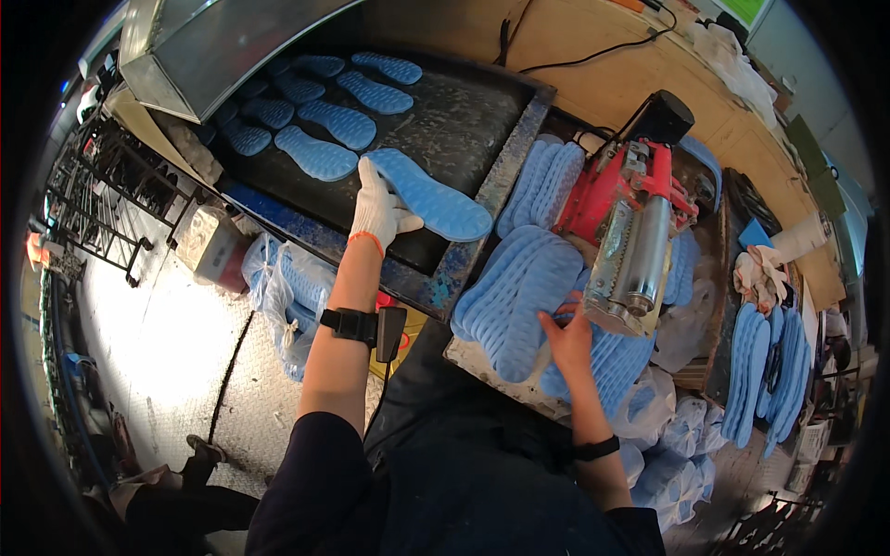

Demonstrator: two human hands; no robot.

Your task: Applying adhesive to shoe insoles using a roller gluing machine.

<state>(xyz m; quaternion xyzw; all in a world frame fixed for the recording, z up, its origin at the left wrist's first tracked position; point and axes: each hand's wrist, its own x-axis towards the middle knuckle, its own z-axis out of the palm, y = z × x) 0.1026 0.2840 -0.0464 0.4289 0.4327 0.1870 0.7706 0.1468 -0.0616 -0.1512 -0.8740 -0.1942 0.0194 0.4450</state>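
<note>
My left hand, in a white glove, grips one end of a blue shoe insole. It holds the insole over the black belt, where several more blue insoles lie in rows. Bare and reaching in beside the red roller machine, my right hand has its thumb apart from the fingers. Its thumb is close to the fanned stack of insoles; the roller end partly hides the fingers. Below that hand lie more overlapping insoles.
A metal hood covers the belt's far left. Bagged insoles hang beside the belt frame; more plastic bags sit at lower right. Further insole stacks stand far right, near a crumpled glove. A black cable runs along the back board.
</note>
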